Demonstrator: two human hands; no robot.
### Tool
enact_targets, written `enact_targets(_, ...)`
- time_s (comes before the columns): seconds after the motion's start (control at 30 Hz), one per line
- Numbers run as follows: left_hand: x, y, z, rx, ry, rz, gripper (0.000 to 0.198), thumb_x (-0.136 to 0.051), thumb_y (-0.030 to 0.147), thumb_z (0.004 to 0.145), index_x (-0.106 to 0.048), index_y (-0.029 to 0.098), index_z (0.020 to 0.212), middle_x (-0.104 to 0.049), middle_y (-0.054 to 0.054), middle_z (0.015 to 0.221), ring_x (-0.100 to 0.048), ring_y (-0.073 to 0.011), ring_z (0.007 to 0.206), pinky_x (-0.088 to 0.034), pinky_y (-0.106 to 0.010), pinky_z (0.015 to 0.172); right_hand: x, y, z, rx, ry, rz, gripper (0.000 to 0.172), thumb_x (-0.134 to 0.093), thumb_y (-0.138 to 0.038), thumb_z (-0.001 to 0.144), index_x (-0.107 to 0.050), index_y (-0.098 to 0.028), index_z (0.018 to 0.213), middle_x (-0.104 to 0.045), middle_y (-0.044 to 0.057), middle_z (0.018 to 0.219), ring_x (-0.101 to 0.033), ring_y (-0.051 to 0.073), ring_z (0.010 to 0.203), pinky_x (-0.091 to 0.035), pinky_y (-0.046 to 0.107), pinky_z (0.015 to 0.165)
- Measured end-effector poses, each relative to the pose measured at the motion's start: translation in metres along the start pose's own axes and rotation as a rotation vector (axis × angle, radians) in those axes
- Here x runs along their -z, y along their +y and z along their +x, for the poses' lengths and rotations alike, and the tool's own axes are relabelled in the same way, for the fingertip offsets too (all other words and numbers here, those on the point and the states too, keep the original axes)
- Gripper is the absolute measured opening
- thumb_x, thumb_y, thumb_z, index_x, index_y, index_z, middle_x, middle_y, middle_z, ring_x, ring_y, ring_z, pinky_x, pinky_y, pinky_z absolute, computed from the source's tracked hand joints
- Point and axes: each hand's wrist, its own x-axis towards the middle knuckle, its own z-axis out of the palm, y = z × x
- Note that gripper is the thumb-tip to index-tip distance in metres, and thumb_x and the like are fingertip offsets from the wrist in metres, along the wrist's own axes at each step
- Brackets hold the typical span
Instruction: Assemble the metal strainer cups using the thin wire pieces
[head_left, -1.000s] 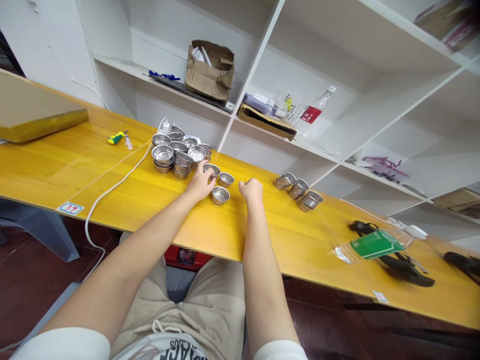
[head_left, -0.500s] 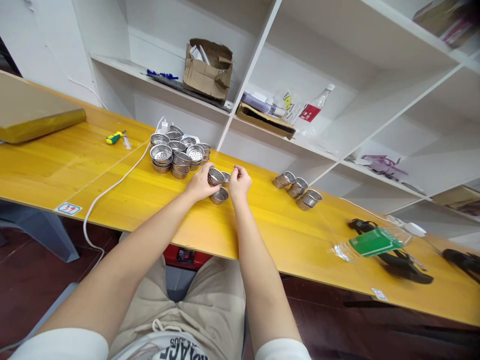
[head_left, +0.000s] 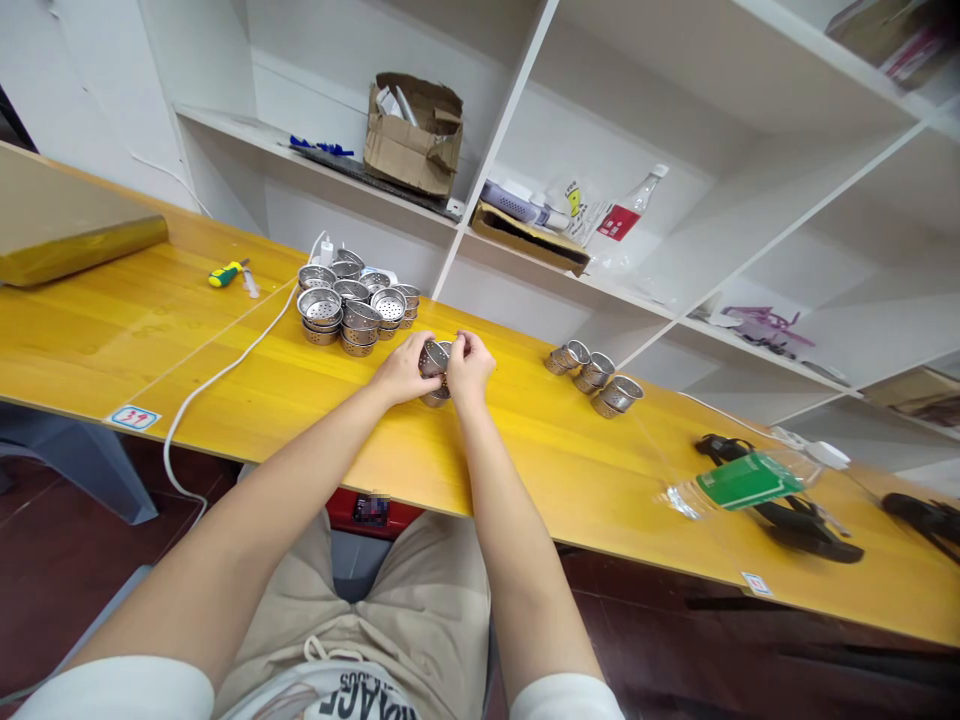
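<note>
My left hand [head_left: 405,372] is wrapped round the left side of a shiny perforated metal cup [head_left: 434,357], thumb low and fingers at its top. On the cup's other side is my right hand [head_left: 471,372], its fingers pinched together at the rim; the fingertips are partly hidden. Directly below, another perforated cup [head_left: 436,398] stands on the table, mostly covered by my hands. Left of my hands, several more such cups [head_left: 361,318] stand stacked in a close group.
Three short stacks of perforated cups [head_left: 619,395] lean to the right on the yellow table [head_left: 525,440]. A green-labelled bottle [head_left: 757,480] lies beyond them. A white cable [head_left: 225,372] crosses the table's left part, near a screwdriver [head_left: 225,273]. White shelving [head_left: 495,130] rises behind.
My right hand has moved slightly left, up against the cup in my left hand. That cup looks more upright, and the small cup part seen between my hands is now hidden.
</note>
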Motion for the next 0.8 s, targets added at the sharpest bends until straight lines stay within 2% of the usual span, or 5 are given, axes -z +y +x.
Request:
enact_targets(0.13,-0.001,-0.003,0.001,-0.012,0.016,-0.005,0.07,-0.078,0.03,0.074,-0.047,0.015,0.135,-0.061,-0.015,0.135,-0.061,-0.0307,0.127,-0.048,-0.041,0.11,-0.003,0.003,0.0,0.02,-0.018,-0.002,0.037,-0.041,-0.027,0.101,-0.074,-0.018,0.114,-0.077,0.01,0.113,-0.071,0.02,0.104,-0.048,0.029,0.099)
enact_targets(0.37,-0.003,-0.007,0.001,-0.016,0.03,-0.017,0.071,-0.079,0.031,0.073,-0.048,0.016,0.136,-0.061,-0.014,0.137,-0.062,-0.0312,0.127,-0.05,-0.043,0.11,-0.01,0.013,0.005,0.114,0.072,0.183,0.031,-0.047,-0.032,0.095,-0.075,-0.017,0.099,-0.078,0.01,0.098,-0.071,0.024,0.09,-0.052,0.035,0.089)
enact_targets(0.6,-0.003,-0.009,0.001,-0.04,0.029,-0.016,0.07,-0.078,0.032,0.073,-0.05,0.015,0.135,-0.062,-0.015,0.135,-0.062,-0.0317,0.127,-0.05,-0.044,0.11,-0.012,0.018,0.006,0.177,0.047,0.185,0.034,-0.045,-0.038,0.097,-0.073,-0.019,0.1,-0.078,0.011,0.098,-0.071,0.024,0.089,-0.053,0.036,0.087)
enact_targets(0.8,-0.003,-0.01,0.001,-0.05,0.037,-0.021,0.069,-0.077,0.032,0.073,-0.051,0.014,0.135,-0.062,-0.016,0.135,-0.062,-0.0314,0.127,-0.05,-0.043,0.11,-0.012,0.017,0.005,0.243,0.036,0.156,0.034,-0.044,-0.038,0.098,-0.071,-0.019,0.1,-0.077,0.012,0.099,-0.071,0.025,0.091,-0.052,0.038,0.091)
